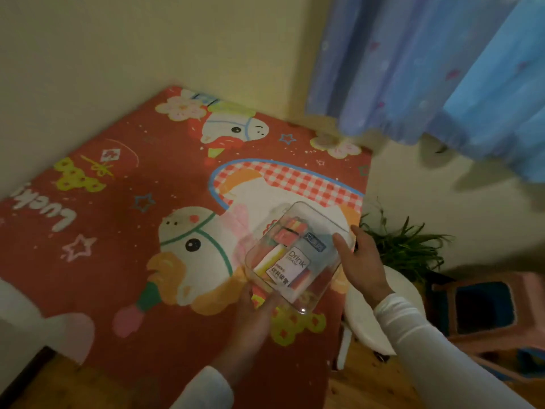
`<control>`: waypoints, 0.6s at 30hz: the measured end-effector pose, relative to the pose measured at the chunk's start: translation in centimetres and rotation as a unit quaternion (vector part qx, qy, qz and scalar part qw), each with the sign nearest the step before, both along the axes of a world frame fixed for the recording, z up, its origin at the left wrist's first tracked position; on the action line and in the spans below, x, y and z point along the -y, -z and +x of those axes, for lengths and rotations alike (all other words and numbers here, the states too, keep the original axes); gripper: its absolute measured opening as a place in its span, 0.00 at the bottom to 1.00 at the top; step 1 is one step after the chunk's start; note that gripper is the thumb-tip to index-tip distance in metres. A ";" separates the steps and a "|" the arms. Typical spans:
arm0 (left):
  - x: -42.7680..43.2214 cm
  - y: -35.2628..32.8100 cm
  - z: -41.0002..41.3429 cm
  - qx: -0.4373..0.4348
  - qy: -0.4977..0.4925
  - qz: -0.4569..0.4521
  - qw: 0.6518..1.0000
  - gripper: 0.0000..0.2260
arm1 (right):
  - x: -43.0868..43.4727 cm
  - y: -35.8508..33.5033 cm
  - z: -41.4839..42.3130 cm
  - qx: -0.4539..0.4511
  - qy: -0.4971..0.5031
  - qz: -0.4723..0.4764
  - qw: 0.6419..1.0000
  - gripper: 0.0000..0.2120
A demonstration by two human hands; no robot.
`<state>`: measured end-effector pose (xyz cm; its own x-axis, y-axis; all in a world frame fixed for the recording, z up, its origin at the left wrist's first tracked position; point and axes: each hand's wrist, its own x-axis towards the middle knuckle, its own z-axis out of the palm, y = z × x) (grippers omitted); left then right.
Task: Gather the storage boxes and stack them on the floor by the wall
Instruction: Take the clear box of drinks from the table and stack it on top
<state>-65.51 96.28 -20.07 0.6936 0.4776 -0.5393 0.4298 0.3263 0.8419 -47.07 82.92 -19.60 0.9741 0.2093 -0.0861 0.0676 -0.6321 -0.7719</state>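
A clear plastic storage box (298, 255) with colourful packets and a "Drink straw" pack inside hangs above the red cartoon mat (132, 246). Both my hands hold it. My left hand (253, 320) grips its near end from below, fingers partly seen through the plastic. My right hand (359, 261) grips its right side, with the thumb over the rim. The cream wall (118, 54) runs along the mat's far and left edges.
A green potted plant (404, 246) in a white pot (368, 323) stands right of the mat. A pink stool (486, 314) is further right. Blue curtains (442, 69) hang at top right. A white object (17, 320) sits at the left edge. Wooden floor (368, 388) shows below.
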 end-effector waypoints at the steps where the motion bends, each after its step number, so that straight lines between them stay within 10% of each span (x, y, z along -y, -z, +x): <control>1: 0.5 0.1 0.2 0.003 -0.010 -0.023 1.000 0.18 | -0.1 0.5 0.8 -0.002 0.003 -0.005 1.000 0.33; 18: 2.8 3.1 3.8 0.042 -0.103 -0.086 0.990 0.29 | -0.3 5.3 6.3 -0.103 -0.084 -0.029 0.991 0.35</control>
<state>-61.75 93.48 -23.19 0.6373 0.5194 -0.5693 0.2695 0.5419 0.7961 -40.81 83.17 -24.91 0.8863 0.3564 -0.2958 0.0211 -0.6691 -0.7429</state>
